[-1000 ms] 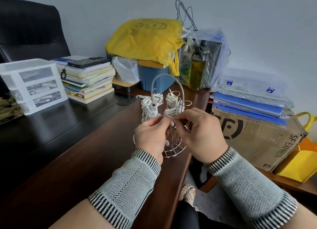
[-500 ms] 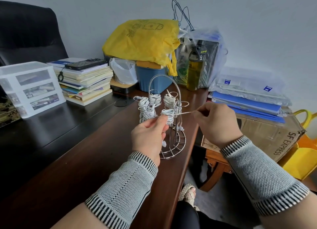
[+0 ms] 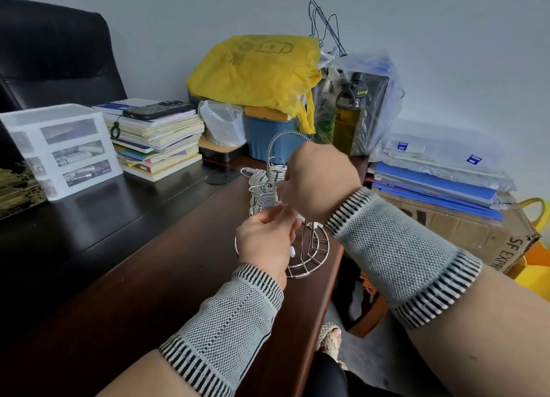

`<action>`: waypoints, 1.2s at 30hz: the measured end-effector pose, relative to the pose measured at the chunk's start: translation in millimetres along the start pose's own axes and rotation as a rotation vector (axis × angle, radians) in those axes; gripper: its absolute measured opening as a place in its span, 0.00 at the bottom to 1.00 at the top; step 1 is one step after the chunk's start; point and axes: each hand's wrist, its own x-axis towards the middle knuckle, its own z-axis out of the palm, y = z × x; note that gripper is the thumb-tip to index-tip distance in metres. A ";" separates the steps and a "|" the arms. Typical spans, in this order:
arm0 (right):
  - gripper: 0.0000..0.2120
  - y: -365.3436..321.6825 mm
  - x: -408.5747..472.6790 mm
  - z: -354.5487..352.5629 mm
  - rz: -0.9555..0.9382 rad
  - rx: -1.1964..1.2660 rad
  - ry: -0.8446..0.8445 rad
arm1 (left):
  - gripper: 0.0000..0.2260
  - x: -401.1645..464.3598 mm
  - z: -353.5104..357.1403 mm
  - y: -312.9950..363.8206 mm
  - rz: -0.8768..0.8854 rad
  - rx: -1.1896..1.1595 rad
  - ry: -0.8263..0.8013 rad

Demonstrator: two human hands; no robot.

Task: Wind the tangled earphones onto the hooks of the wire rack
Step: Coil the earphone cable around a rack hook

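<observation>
At a cluttered desk (image 3: pixel 148 277), a person's left hand (image 3: pixel 265 245) pinches white earphones (image 3: pixel 263 192) at a wire rack (image 3: pixel 309 259), while the right hand (image 3: pixel 321 182) reaches across its upper hooks, fingers hidden.

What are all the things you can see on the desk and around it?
Wire rack: one, silver, desk edge.
Earphones: several white bundles, wound on rack hooks.
Desk: one, dark brown.
Book stack: one, mixed colours, back left.
Phone: one, black, atop books.
Drawer box: one, clear white, far left.
Yellow bag: one, back centre.
Bottle: one, olive, inside clear bag.
Cardboard box: one, brown, right.
Left hand: pinching cord.
Right hand: over rack, fingers hidden.
</observation>
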 end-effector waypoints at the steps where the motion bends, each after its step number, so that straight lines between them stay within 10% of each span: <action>1: 0.10 -4.1 -2.0 3.7 0.002 0.002 -0.026 | 0.08 -0.4 -0.2 0.1 0.000 0.008 0.003; 11: 0.04 -4.0 -49.2 18.6 -0.233 -0.160 0.255 | 0.15 -4.4 -2.6 6.1 -0.029 -0.029 -0.080; 18: 0.02 26.4 -66.6 65.3 -0.110 0.281 0.590 | 0.13 -8.6 -5.9 -4.5 0.109 0.210 -0.105; 25: 0.09 34.0 -72.7 69.4 0.297 0.874 0.317 | 0.17 -13.2 -18.6 9.2 0.235 0.456 -0.169; 36: 0.06 32.1 -80.3 69.4 0.261 0.987 0.276 | 0.03 -19.2 -8.4 11.5 0.022 0.286 -0.105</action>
